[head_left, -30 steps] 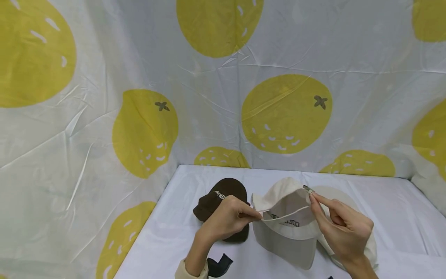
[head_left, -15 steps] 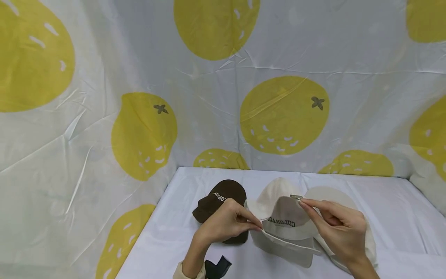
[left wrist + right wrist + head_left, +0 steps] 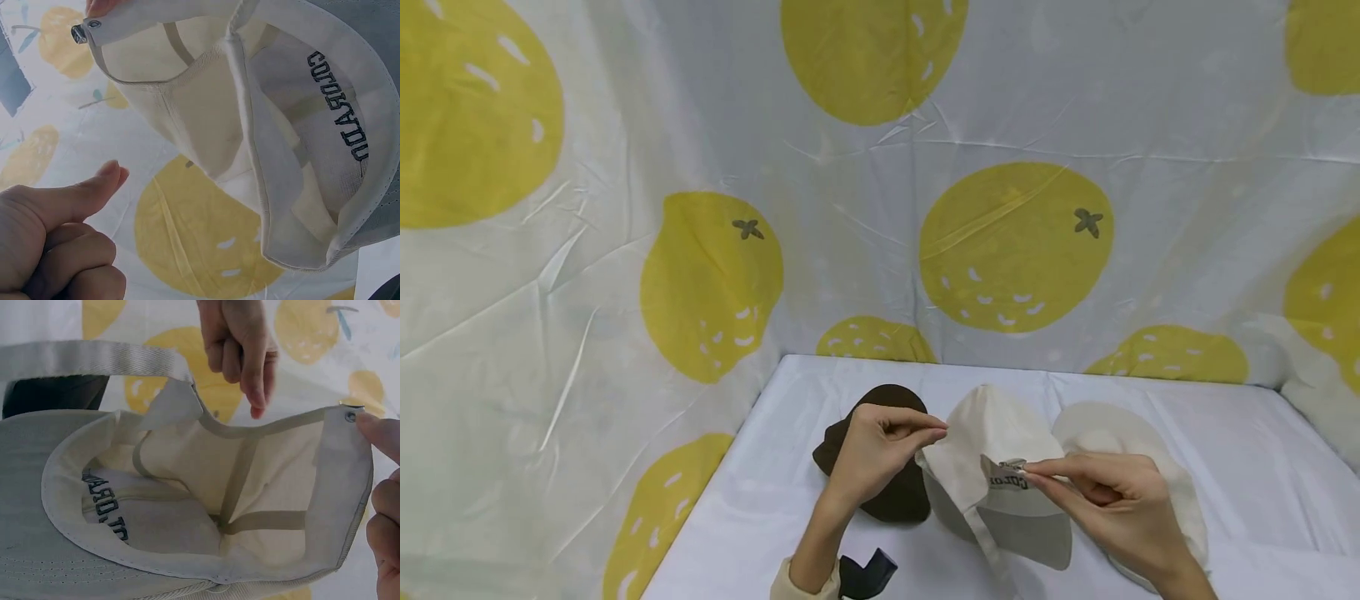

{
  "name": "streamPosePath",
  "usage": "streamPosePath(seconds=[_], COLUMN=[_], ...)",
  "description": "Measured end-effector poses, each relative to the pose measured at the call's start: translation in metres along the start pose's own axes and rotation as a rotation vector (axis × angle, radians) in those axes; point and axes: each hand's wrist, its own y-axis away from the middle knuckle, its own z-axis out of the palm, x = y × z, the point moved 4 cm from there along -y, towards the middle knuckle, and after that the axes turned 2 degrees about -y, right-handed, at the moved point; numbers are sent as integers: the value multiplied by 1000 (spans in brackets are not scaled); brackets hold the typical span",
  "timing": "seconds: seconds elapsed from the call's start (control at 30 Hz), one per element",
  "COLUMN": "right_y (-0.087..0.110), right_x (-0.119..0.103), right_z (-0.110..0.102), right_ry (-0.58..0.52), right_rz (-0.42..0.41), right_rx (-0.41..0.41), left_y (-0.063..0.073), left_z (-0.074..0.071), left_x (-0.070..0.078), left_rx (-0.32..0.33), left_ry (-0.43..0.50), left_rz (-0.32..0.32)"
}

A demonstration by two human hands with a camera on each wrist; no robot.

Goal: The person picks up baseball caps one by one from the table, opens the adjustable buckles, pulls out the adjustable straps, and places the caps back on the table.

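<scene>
My right hand (image 3: pixel 1120 508) pinches the back edge of a cream baseball cap (image 3: pixel 1000 421) at its metal buckle (image 3: pixel 1012 463). An eyelet (image 3: pixel 350 416) shows beside the thumb in the right wrist view. The cap's inside faces me, with the lettering (image 3: pixel 337 106) seen reversed. Its cloth strap (image 3: pixel 985 533) hangs loose over the brim, towards the front. Beside the crown, my left hand (image 3: pixel 880 450) has thumb and forefinger together. In the left wrist view that hand (image 3: pixel 62 237) is apart from the cap, other fingers curled, nothing held.
A dark brown cap (image 3: pixel 895 496) lies behind my left hand. Another pale cap (image 3: pixel 1120 425) is on the right, partly behind my right hand. A black object (image 3: pixel 868 575) shows by the left sleeve. White cloth covers the table (image 3: pixel 760 483); a lemon-print curtain (image 3: pixel 850 208) stands behind.
My left hand has let go of the cap's strap and risen slightly; the strap now dangles. My right hand has lowered and moved left with the buckle, tilting the cap's back edge down.
</scene>
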Motion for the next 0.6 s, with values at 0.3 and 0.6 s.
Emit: streamPosePath(seconds=[0.3,0.6], right_y=[3,11], right_x=[1,5], right_z=[5,11], right_ry=[-100,-158], right_rz=[17,30], right_rx=[-125,-273], left_y=[-4,-4], left_z=[-5,-4], left_x=[-10,-20], left_rx=[133,135], left_ry=[-28,-73], left_rz=[-77,-165])
